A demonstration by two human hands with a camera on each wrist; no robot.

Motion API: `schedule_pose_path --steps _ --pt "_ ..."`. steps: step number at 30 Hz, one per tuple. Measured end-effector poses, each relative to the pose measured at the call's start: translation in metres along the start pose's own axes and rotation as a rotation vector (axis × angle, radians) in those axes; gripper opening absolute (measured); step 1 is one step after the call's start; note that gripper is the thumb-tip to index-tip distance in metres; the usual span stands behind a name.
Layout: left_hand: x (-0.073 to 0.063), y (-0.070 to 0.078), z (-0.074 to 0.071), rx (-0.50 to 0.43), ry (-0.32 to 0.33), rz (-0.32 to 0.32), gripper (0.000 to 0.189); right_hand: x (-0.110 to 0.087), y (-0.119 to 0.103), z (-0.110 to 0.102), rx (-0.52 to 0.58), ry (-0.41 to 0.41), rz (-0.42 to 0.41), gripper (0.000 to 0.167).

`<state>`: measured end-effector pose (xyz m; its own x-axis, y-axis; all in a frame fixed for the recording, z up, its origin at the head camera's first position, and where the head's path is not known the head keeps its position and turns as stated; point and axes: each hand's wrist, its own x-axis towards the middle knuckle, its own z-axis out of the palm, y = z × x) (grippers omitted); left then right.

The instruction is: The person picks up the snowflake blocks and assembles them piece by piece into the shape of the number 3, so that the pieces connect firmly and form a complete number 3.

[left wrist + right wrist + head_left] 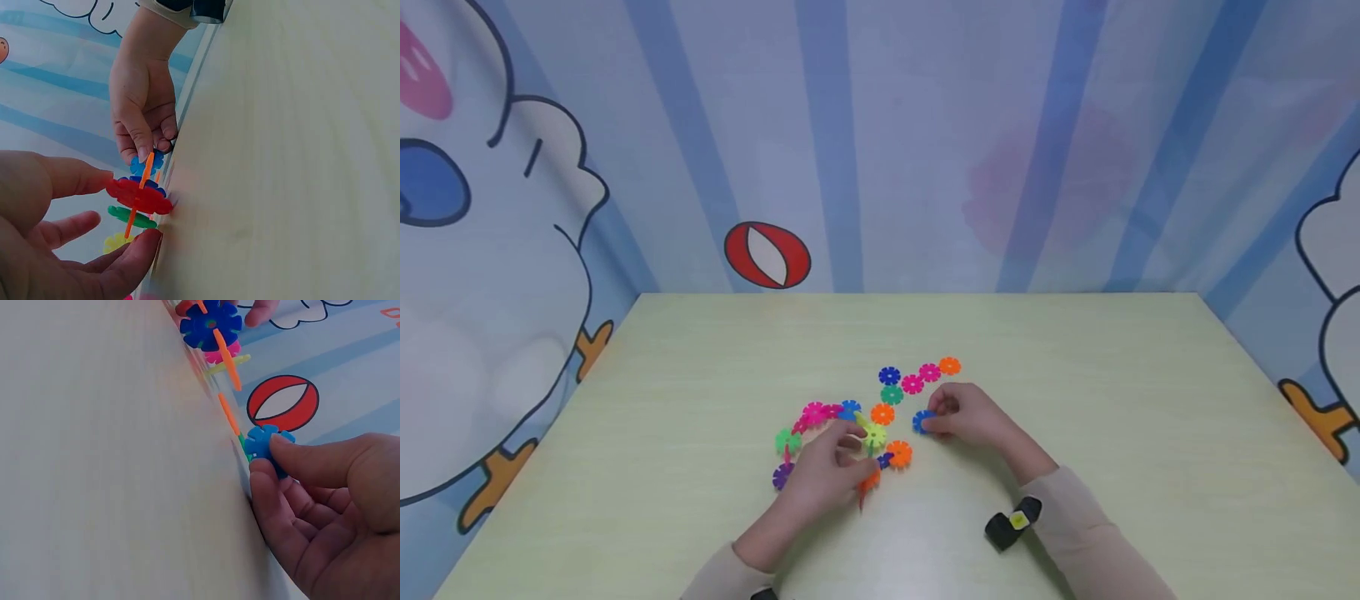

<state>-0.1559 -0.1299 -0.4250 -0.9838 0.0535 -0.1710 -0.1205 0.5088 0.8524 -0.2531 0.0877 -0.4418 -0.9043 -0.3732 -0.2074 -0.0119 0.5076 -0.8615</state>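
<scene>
A blue plastic snowflake disc [920,423] is pinched between the thumb and fingers of my right hand [972,415], just right of the middle of the table. My left hand [822,473] holds a curved chain of slotted snowflake discs [814,414], joined edge to edge in pink, green, purple, yellow, orange and blue. Up close in the left wrist view, the thumb touches a red disc [147,199], with an orange disc [131,219] crossing it and a green disc [128,216] beyond. Part of the chain is hidden behind the left hand.
Beyond the hands lie several loose discs: dark blue [889,376], teal [891,395], pink [912,384] and orange [950,366]. Another orange disc [882,414] lies close to the chain. A printed curtain [917,150] stands behind the pale table [1112,400].
</scene>
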Motion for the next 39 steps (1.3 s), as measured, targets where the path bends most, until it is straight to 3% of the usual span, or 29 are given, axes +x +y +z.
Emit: schedule_pose_path --steps 7,16,21,28,34,39 --pt "-0.001 0.002 0.005 0.101 -0.013 0.064 0.031 -0.014 0.004 0.000 0.052 -0.066 -0.041 0.018" --pt "0.003 0.003 0.009 0.251 -0.012 0.199 0.024 -0.019 0.007 0.003 -0.015 -0.038 -0.076 0.013" --pt "0.005 0.007 0.010 0.284 -0.051 0.171 0.022 -0.019 0.006 0.004 -0.021 -0.039 -0.095 0.011" --pt "0.006 0.008 0.010 0.316 -0.062 0.197 0.017 -0.022 0.004 0.005 -0.027 -0.046 -0.102 0.009" --pt "0.005 0.010 0.010 0.335 -0.079 0.171 0.019 -0.027 0.004 0.006 -0.060 -0.025 -0.103 0.008" --pt "0.006 0.010 0.010 0.359 -0.069 0.205 0.018 -0.030 0.003 0.008 -0.037 -0.037 -0.117 0.007"
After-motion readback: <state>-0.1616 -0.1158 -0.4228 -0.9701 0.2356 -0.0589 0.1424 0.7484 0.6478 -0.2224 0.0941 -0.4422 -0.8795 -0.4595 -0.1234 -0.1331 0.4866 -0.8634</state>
